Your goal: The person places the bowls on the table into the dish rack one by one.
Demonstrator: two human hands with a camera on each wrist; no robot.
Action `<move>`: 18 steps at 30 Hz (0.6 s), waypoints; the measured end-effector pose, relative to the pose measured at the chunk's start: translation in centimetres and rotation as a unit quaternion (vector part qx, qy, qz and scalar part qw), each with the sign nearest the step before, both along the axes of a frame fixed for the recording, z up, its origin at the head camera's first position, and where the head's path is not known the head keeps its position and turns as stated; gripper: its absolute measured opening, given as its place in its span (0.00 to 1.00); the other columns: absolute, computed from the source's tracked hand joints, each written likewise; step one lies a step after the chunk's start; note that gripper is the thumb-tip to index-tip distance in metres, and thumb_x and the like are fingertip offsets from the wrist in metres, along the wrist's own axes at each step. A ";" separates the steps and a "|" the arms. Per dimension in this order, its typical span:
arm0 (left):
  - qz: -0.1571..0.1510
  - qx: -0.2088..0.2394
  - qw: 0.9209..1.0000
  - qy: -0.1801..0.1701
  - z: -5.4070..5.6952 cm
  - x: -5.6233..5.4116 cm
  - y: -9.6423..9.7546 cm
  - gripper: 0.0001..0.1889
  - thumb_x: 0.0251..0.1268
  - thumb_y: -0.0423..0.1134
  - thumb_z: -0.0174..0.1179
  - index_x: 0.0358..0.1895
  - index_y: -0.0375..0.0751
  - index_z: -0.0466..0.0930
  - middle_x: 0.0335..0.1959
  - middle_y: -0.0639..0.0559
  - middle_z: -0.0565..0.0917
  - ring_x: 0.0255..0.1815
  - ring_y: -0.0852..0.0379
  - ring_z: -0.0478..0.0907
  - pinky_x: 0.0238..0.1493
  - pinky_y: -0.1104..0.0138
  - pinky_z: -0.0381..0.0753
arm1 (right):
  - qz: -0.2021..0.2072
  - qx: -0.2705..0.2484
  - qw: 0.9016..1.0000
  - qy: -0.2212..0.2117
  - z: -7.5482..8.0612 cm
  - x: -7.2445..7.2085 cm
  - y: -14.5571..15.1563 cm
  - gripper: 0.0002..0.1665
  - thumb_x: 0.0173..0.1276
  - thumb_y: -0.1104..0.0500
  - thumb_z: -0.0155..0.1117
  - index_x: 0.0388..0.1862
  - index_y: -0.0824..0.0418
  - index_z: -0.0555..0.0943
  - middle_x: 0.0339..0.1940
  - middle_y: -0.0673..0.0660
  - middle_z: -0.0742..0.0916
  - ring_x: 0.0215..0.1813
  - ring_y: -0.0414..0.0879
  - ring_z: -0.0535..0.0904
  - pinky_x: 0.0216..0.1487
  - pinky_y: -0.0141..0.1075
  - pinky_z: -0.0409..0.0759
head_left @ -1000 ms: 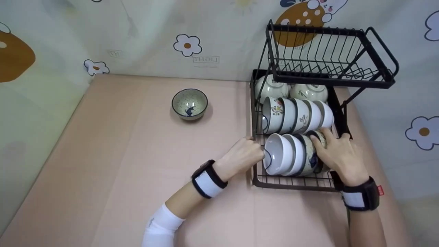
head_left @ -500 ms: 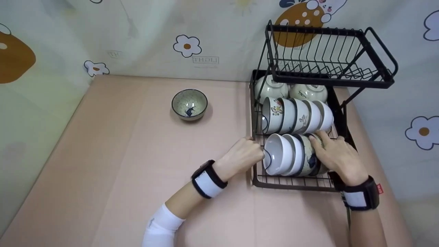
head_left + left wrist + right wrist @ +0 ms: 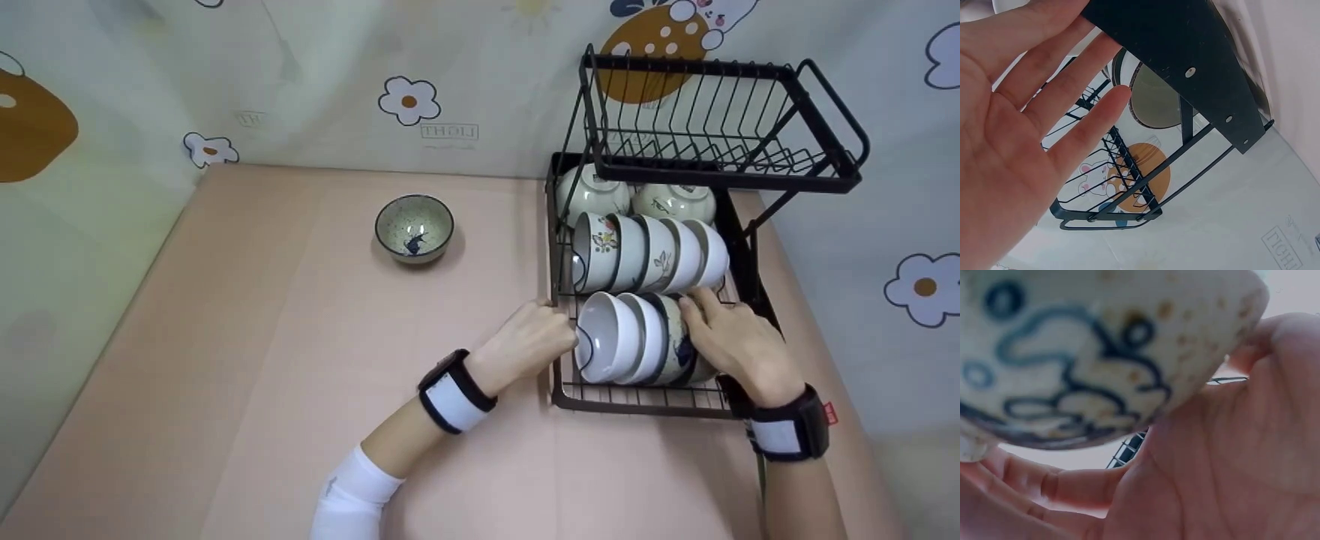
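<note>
At the right end of the front row my right hand [image 3: 739,341] grips a speckled bowl [image 3: 1089,360] with blue drawing. Its thumb lies near the neighbouring speckled bowl [image 3: 679,341], and in the right wrist view its fingers pass under the held bowl. White bowls [image 3: 604,341] stand on edge left of it in the black dish rack [image 3: 652,409]. My left hand [image 3: 529,337] holds the rack's left side by the front row. In the left wrist view its fingertips go behind the rack's black side panel [image 3: 1185,67], and the little finger [image 3: 1092,126] is stretched out.
A second row of bowls [image 3: 660,255] stands behind, with two upturned bowls [image 3: 675,202] at the back. The rack's upper wire shelf [image 3: 720,165] overhangs them. A single speckled bowl [image 3: 415,229] sits on the pink table [image 3: 300,337], left of the rack.
My right fingers have drawn in slightly toward me and settled lower on the end bowl, which is now more hidden by the hand. The left hand has stayed in place.
</note>
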State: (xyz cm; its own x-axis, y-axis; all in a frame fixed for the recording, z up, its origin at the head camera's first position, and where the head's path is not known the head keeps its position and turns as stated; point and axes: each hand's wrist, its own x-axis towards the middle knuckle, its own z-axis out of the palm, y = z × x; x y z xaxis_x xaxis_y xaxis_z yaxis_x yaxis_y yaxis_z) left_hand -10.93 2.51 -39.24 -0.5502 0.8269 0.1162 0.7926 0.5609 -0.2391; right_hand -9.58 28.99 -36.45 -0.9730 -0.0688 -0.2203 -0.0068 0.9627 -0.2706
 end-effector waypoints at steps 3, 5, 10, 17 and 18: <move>0.000 0.002 1.000 -0.003 0.1 0.0 0.0 0.12 0.53 0.27 0.59 0.28 0.52 0.84 0.25 0.60 0.83 0.26 0.63 0.78 0.35 0.72 0.77 | -0.006 -0.003 1.000 0.009 0.2 0.1 -0.1 0.35 0.75 0.38 0.25 0.63 0.60 0.64 0.49 0.82 0.77 0.46 0.78 0.74 0.34 0.60 0.73; 0.001 0.001 1.000 -0.007 0.0 -0.1 0.0 0.11 0.54 0.28 0.59 0.29 0.52 0.84 0.26 0.60 0.83 0.28 0.63 0.78 0.36 0.72 0.77 | -0.012 -0.006 1.000 0.025 0.3 0.1 -0.1 0.34 0.75 0.38 0.26 0.60 0.62 0.66 0.48 0.82 0.77 0.46 0.78 0.74 0.33 0.60 0.73; 0.000 -0.002 1.000 -0.015 0.0 -0.2 0.0 0.10 0.55 0.29 0.60 0.30 0.52 0.85 0.27 0.59 0.84 0.30 0.63 0.78 0.36 0.72 0.77 | -0.014 0.007 0.995 0.095 0.3 0.1 -0.2 0.27 0.76 0.43 0.33 0.48 0.65 0.68 0.40 0.79 0.78 0.38 0.74 0.76 0.26 0.57 0.72; -0.011 0.012 0.996 -0.082 0.0 -0.9 -0.2 0.11 0.57 0.29 0.61 0.39 0.48 0.84 0.34 0.57 0.84 0.36 0.61 0.78 0.33 0.74 0.78 | -0.012 0.010 0.968 0.250 0.2 0.2 -0.9 0.12 0.68 0.57 0.51 0.31 0.65 0.70 0.25 0.64 0.77 0.20 0.61 0.73 0.15 0.48 0.65; -0.012 0.020 0.995 -0.094 0.0 -1.2 -0.4 0.12 0.56 0.29 0.61 0.42 0.47 0.83 0.37 0.55 0.84 0.39 0.60 0.78 0.35 0.74 0.79 | -0.009 0.007 0.963 0.270 0.1 0.2 -1.0 0.10 0.67 0.59 0.52 0.29 0.65 0.70 0.23 0.63 0.77 0.18 0.59 0.72 0.14 0.47 0.64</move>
State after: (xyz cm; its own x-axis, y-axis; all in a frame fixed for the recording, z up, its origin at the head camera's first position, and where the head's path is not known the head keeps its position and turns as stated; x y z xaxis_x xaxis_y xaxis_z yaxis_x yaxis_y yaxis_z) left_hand -12.11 2.15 -39.21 -0.5459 0.8366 0.0468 0.8342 0.5478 -0.0628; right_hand -9.34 28.00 -36.31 -0.9470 -0.0511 0.3171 -0.1254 0.9677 -0.2186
